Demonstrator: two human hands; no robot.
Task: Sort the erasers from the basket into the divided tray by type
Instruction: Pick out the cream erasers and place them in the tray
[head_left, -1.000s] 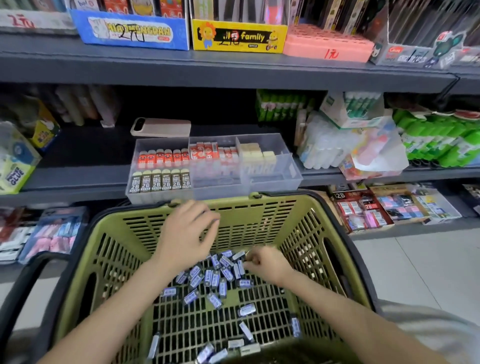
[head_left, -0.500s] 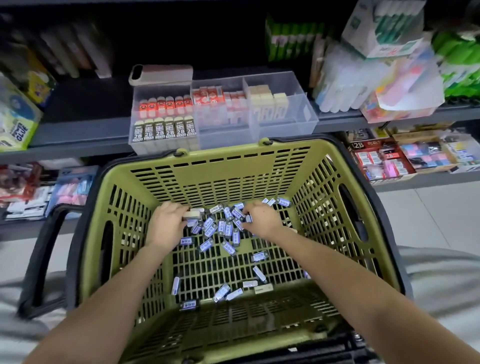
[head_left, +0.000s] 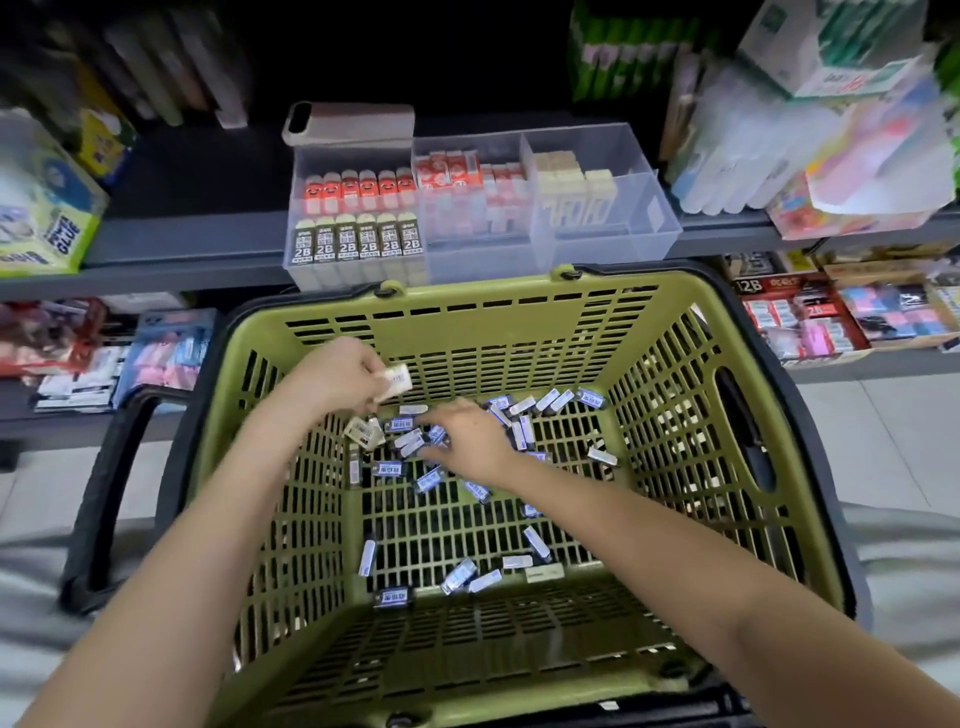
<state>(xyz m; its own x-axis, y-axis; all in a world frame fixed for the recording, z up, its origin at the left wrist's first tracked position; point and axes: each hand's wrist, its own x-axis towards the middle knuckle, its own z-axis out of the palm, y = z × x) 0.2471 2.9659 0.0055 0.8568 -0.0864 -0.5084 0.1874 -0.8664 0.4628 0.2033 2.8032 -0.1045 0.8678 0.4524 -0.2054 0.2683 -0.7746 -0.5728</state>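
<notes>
In the green basket (head_left: 519, 312), the right hand (head_left: 470, 441) lies over the blue-labelled erasers (head_left: 428, 479), fingers reaching left; whether they pinch one cannot be told. Just beyond it the left hand (head_left: 337, 376) pinches a white eraser (head_left: 396, 375), and farther off the divided tray (head_left: 623, 228) sits on the shelf (head_left: 197, 241).

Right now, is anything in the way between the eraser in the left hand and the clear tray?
Only the far wall of the basket: the left hand holds the eraser inside it, so it must lift over. The top of the tray looks open.
</notes>
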